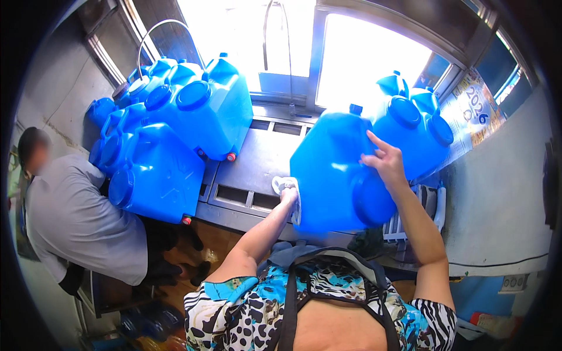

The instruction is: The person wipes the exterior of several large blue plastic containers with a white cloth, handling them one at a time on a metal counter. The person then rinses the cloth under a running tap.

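Observation:
A large blue water jug (328, 169) stands on the metal counter in front of me, slightly blurred, its big round cap (374, 200) towards me on the right. My left hand (288, 196) is closed on a white cloth (296, 205) and presses it against the jug's left side. At the jug's upper right is my right hand (383, 164), its index finger stretched out and the fingers apart. It seems to touch the jug near the handle, though contact is hard to make out.
Several more blue jugs (222, 111) crowd the counter's left side. Others (404, 131) stand at the back right by the window. Slots (233, 194) open in the metal counter (252, 152). A person in a grey shirt (88, 216) is at the left.

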Available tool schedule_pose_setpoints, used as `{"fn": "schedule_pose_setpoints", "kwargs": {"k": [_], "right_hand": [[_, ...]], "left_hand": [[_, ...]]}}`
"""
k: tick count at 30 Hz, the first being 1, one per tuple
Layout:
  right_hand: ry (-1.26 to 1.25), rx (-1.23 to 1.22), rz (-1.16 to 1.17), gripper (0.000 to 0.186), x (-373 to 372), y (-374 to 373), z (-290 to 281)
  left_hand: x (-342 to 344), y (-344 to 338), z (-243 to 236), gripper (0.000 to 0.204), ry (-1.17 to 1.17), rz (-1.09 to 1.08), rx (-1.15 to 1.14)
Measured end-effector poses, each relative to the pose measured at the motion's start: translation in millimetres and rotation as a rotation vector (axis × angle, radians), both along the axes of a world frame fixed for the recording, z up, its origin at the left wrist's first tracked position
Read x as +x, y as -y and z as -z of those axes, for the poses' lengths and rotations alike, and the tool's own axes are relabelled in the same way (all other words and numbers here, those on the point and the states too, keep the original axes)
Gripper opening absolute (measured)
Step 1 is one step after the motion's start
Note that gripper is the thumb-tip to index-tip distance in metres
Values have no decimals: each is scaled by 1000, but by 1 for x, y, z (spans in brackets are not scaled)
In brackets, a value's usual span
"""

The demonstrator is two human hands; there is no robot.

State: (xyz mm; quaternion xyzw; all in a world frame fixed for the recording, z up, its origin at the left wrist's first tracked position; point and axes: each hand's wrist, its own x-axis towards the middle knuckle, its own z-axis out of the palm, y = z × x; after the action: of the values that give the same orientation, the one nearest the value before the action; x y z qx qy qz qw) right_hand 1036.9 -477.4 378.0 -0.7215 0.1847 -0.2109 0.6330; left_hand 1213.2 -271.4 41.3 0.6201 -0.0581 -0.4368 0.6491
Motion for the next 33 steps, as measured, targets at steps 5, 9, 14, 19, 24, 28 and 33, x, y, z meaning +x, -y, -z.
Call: {"fn": "schedule_pose_setpoints", "kwargs": {"k": [5, 9, 14, 19, 24, 28, 33], "right_hand": [[-40, -147, 180, 70, 89, 12, 12], [-141, 100, 245, 58, 135, 44, 13], [171, -550, 394, 48, 111, 33, -24], [480, -966, -282, 58, -16, -58, -28], [560, -759, -306, 46, -57, -82, -5], [411, -587, -58, 31, -78, -27, -34], [410, -425, 21, 35, -43, 29, -64]], "left_hand": [[-6, 10, -65, 27, 254, 35, 190], [-7, -5, -159, 23, 394, 145, 103], [-40, -47, -276, 30, 155, 406, -258], [-73, -55, -333, 42, -399, 357, -611], [-85, -41, -338, 48, -197, 632, -480], [-68, -21, -343, 43, 379, 829, -286], [-88, 33, -326, 123, 1410, 76, 2]]}}
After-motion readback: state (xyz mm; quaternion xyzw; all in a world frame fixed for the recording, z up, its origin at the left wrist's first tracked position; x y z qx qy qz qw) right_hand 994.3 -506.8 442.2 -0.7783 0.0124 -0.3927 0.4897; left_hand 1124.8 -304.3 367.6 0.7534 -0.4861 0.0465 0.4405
